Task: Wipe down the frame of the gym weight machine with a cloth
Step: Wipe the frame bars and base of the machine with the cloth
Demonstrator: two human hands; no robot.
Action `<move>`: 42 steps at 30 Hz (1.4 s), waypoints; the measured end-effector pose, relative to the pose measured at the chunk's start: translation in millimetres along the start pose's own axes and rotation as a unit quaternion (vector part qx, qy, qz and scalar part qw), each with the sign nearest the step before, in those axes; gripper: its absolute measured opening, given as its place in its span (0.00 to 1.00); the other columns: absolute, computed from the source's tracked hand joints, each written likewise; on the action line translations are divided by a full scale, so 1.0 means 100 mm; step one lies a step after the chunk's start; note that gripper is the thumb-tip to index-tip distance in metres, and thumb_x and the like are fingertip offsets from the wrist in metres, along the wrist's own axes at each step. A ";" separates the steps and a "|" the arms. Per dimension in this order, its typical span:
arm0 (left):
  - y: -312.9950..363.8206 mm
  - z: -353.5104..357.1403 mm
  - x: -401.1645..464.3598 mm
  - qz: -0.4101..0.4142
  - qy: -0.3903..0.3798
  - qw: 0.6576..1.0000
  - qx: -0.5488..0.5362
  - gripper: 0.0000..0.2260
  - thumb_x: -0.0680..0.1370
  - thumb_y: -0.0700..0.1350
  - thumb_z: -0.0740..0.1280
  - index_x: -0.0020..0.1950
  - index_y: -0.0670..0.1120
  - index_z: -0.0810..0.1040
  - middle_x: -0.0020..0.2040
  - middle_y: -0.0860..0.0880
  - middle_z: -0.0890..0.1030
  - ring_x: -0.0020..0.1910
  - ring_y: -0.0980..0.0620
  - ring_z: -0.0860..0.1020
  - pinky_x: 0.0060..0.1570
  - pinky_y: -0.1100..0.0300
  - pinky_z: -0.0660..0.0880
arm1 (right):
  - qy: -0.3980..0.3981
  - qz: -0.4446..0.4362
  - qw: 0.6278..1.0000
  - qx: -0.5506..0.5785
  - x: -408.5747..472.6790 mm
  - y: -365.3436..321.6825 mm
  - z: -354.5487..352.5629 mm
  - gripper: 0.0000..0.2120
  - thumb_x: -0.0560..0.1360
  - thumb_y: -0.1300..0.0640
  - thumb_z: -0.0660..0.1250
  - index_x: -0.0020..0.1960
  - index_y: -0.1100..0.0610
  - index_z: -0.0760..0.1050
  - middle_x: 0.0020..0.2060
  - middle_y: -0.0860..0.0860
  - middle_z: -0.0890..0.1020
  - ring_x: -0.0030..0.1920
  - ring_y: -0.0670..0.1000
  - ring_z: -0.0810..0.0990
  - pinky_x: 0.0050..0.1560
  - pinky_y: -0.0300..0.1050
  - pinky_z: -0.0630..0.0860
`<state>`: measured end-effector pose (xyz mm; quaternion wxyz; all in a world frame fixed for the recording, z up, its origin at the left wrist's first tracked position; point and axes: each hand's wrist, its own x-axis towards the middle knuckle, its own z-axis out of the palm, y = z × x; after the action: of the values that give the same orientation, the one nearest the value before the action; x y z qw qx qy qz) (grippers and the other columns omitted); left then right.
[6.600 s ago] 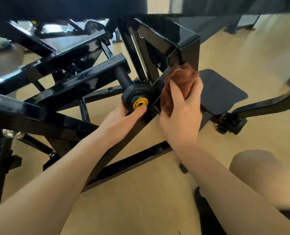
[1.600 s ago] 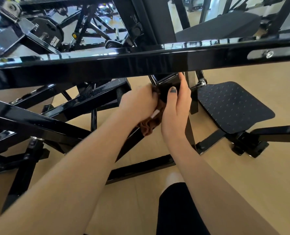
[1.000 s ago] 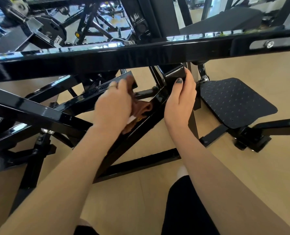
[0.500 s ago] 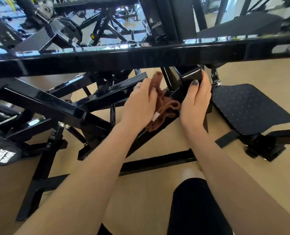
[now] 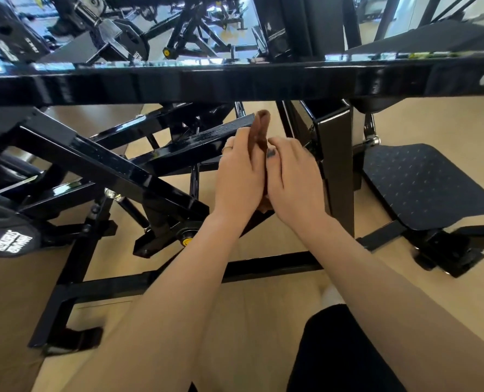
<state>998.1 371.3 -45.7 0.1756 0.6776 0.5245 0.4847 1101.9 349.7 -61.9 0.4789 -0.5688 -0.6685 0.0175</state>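
Observation:
A brown cloth (image 5: 261, 128) is pressed between my two hands, its top end sticking up above them. My left hand (image 5: 239, 171) grips it from the left, a ring on one finger. From the right, my right hand (image 5: 291, 172) closes on it with the thumb against the fabric. Both hands hover in front of the glossy black frame of the weight machine (image 5: 235, 80), just below its wide horizontal beam and left of a black upright post (image 5: 335, 154). Neither hand touches the frame.
A black textured foot plate (image 5: 421, 182) lies low on the right. Angled black bars (image 5: 116, 168) cross on the left, with a yellow-capped knob (image 5: 187, 241) below them. Base rails (image 5: 178, 278) run over the tan floor. My knee (image 5: 345, 352) in black is at bottom right. More machines stand behind.
My right hand has let go of the upright post and come left onto the cloth. My left hand has raised the cloth, so both hands now hold it together.

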 end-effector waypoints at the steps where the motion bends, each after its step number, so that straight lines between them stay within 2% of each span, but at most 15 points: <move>1: -0.03 0.00 -0.01 -0.011 0.013 0.999 -0.028 0.07 0.85 0.43 0.61 0.61 0.48 0.75 0.55 0.48 0.80 0.48 0.60 0.77 0.46 0.79 0.69 | -0.013 -0.006 0.999 -0.035 0.03 0.03 0.04 0.27 0.84 0.45 0.45 0.61 0.57 0.79 0.53 0.52 0.84 0.55 0.52 0.82 0.68 0.55 0.73; 5: -0.13 -0.01 -0.06 -0.038 0.037 0.995 -0.084 0.08 0.85 0.43 0.59 0.62 0.51 0.73 0.52 0.51 0.80 0.48 0.58 0.79 0.47 0.74 0.72 | -0.043 -0.020 0.991 -0.124 0.00 0.04 0.14 0.34 0.84 0.43 0.37 0.54 0.52 0.82 0.44 0.46 0.86 0.51 0.47 0.83 0.77 0.55 0.62; 10: -0.38 -0.08 -0.16 -0.098 0.059 0.984 -0.134 0.12 0.87 0.45 0.56 0.53 0.63 0.68 0.47 0.55 0.78 0.46 0.55 0.81 0.47 0.64 0.79 | -0.039 -0.029 0.991 -0.128 -0.01 0.13 0.15 0.33 0.86 0.45 0.39 0.49 0.54 0.81 0.41 0.44 0.81 0.47 0.47 0.81 0.73 0.54 0.66; 12: -0.58 -0.05 -0.28 -0.090 0.041 0.989 -0.106 0.12 0.87 0.43 0.56 0.55 0.61 0.71 0.48 0.52 0.79 0.45 0.54 0.81 0.45 0.61 0.80 | -0.046 -0.030 0.986 -0.159 -0.03 0.14 0.20 0.30 0.86 0.46 0.40 0.55 0.53 0.80 0.46 0.46 0.83 0.50 0.48 0.81 0.73 0.53 0.65; 14: -0.79 0.07 -0.47 -0.087 -0.018 0.994 -0.061 0.11 0.85 0.40 0.58 0.63 0.53 0.74 0.55 0.49 0.80 0.53 0.53 0.81 0.54 0.53 0.80 | -0.031 -0.046 0.978 -0.199 -0.07 0.15 0.26 0.25 0.86 0.47 0.43 0.57 0.53 0.78 0.48 0.47 0.82 0.51 0.50 0.80 0.71 0.51 0.64; 16: -0.91 0.21 -0.64 -0.074 -0.050 0.996 -0.010 0.13 0.84 0.40 0.59 0.67 0.52 0.71 0.61 0.50 0.77 0.60 0.50 0.77 0.61 0.46 0.77 | -0.011 -0.061 0.971 -0.232 -0.10 0.16 0.33 0.21 0.86 0.47 0.47 0.58 0.54 0.77 0.49 0.49 0.82 0.53 0.52 0.80 0.70 0.50 0.63; 20: -0.99 0.23 -0.65 -0.091 -0.053 0.994 -0.002 0.13 0.85 0.44 0.57 0.69 0.55 0.68 0.62 0.53 0.75 0.61 0.52 0.76 0.62 0.48 0.77 | 0.023 -0.083 0.963 -0.256 -0.12 0.22 0.38 0.20 0.86 0.47 0.49 0.58 0.56 0.77 0.50 0.52 0.82 0.53 0.55 0.79 0.70 0.52 0.64; 24: -1.34 0.05 -0.70 -0.115 -0.086 0.988 0.062 0.12 0.86 0.45 0.58 0.69 0.53 0.70 0.59 0.52 0.76 0.57 0.54 0.78 0.60 0.49 0.79 | 0.043 -0.076 0.966 -0.244 -0.14 0.22 0.44 0.21 0.86 0.47 0.49 0.58 0.56 0.77 0.50 0.52 0.82 0.53 0.55 0.79 0.69 0.53 0.65; 27: -1.30 0.03 -0.64 -0.110 -0.095 0.986 0.086 0.11 0.86 0.44 0.59 0.67 0.50 0.72 0.58 0.51 0.77 0.56 0.52 0.78 0.59 0.50 0.79 | 0.060 -0.066 0.966 -0.242 -0.13 0.22 0.48 0.20 0.86 0.47 0.50 0.57 0.56 0.77 0.49 0.52 0.82 0.52 0.55 0.79 0.69 0.53 0.65; 30: -1.02 0.05 -0.56 -0.068 -0.083 0.993 0.049 0.09 0.86 0.44 0.58 0.65 0.48 0.73 0.57 0.50 0.78 0.55 0.50 0.79 0.56 0.54 0.78 | 0.062 -0.064 0.967 -0.239 -0.14 0.20 0.50 0.19 0.86 0.47 0.50 0.57 0.56 0.76 0.49 0.52 0.81 0.53 0.55 0.79 0.70 0.53 0.64; 33: -0.86 0.12 -0.55 -0.035 -0.064 0.997 0.012 0.09 0.86 0.44 0.58 0.65 0.47 0.73 0.56 0.49 0.79 0.53 0.52 0.79 0.54 0.53 0.79 | 0.068 -0.070 0.968 -0.230 -0.14 0.23 0.48 0.21 0.86 0.47 0.48 0.57 0.56 0.76 0.49 0.52 0.82 0.53 0.55 0.79 0.70 0.52 0.64; 35: -0.97 0.07 -0.61 -0.027 -0.090 0.991 0.094 0.11 0.86 0.44 0.59 0.68 0.47 0.71 0.60 0.48 0.78 0.56 0.51 0.79 0.56 0.52 0.80 | 0.071 -0.076 0.967 -0.232 -0.15 0.23 0.49 0.23 0.86 0.47 0.46 0.57 0.57 0.77 0.50 0.53 0.82 0.53 0.56 0.79 0.70 0.53 0.64; 38: -1.26 -0.10 -0.66 -0.055 -0.150 0.958 0.240 0.17 0.86 0.45 0.59 0.75 0.47 0.66 0.67 0.47 0.75 0.61 0.48 0.77 0.60 0.51 0.79 | 0.087 -0.085 0.966 -0.229 -0.15 0.27 0.52 0.23 0.86 0.47 0.46 0.57 0.57 0.77 0.49 0.53 0.82 0.52 0.56 0.79 0.69 0.53 0.64; 40: -1.31 -0.15 -0.65 -0.057 -0.168 0.950 0.259 0.17 0.86 0.45 0.59 0.75 0.46 0.67 0.67 0.46 0.75 0.61 0.47 0.77 0.60 0.51 0.78 | 0.092 -0.090 0.965 -0.229 -0.14 0.28 0.53 0.24 0.86 0.47 0.46 0.57 0.58 0.77 0.48 0.53 0.82 0.52 0.56 0.80 0.69 0.53 0.65; 42: -1.23 -0.15 -0.59 -0.055 -0.161 0.958 0.230 0.16 0.86 0.45 0.58 0.74 0.47 0.68 0.64 0.46 0.77 0.60 0.47 0.78 0.58 0.52 0.78 | 0.093 -0.090 0.966 -0.226 -0.14 0.28 0.53 0.23 0.86 0.47 0.46 0.56 0.58 0.77 0.48 0.53 0.82 0.52 0.56 0.80 0.69 0.53 0.65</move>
<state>919.7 362.9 -158.6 0.1238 0.7390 0.6228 0.2252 1086.6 376.2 -115.5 0.3975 -0.5986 -0.6564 -0.2297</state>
